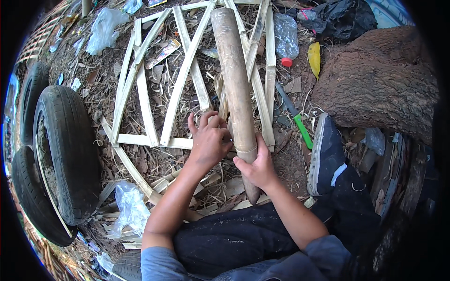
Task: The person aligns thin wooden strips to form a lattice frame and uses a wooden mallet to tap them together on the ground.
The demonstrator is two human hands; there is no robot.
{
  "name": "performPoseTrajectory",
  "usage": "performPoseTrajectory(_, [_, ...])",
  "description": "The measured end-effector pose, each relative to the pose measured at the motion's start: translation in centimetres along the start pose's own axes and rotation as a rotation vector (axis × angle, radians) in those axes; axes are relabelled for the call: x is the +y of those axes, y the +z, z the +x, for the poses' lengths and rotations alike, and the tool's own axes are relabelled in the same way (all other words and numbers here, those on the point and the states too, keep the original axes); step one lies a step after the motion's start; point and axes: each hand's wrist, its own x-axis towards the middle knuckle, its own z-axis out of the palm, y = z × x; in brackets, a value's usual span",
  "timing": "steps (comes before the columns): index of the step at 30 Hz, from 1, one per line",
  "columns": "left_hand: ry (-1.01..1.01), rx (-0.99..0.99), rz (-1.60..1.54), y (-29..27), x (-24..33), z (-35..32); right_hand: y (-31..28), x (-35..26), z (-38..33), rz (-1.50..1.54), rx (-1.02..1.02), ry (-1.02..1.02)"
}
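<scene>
A thick bamboo pole point(236, 84) slants across the middle, its far end resting over a lattice frame of pale bamboo strips point(190, 61). My right hand point(257, 166) is closed around it near its tapered lower end, just below a node. Close against the pole's left side is my left hand point(209, 140), its fingers bent in a pinch and the little finger raised. Whatever those fingertips hold is too small to make out. On the ground to the right of the frame lies a knife with a green handle point(303, 131).
Worn tyres point(70, 150) stand at the left. A thick tree trunk point(375, 79) fills the right, with my shoe point(323, 154) below it. A plastic bottle with a red cap point(286, 40), a yellow leaf point(314, 60) and a clear plastic bag point(129, 206) lie on the littered ground.
</scene>
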Motion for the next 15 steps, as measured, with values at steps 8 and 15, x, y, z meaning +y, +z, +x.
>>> performPoseTrajectory(8, [-0.007,0.018,-0.014,0.2,0.1,0.1,1.8,-1.0,2.8,-0.253,0.254,-0.057])
performPoseTrajectory(15, [-0.02,0.034,-0.039,0.7,-0.5,-0.1,2.1,1.0,4.3,-0.24,0.191,-0.036])
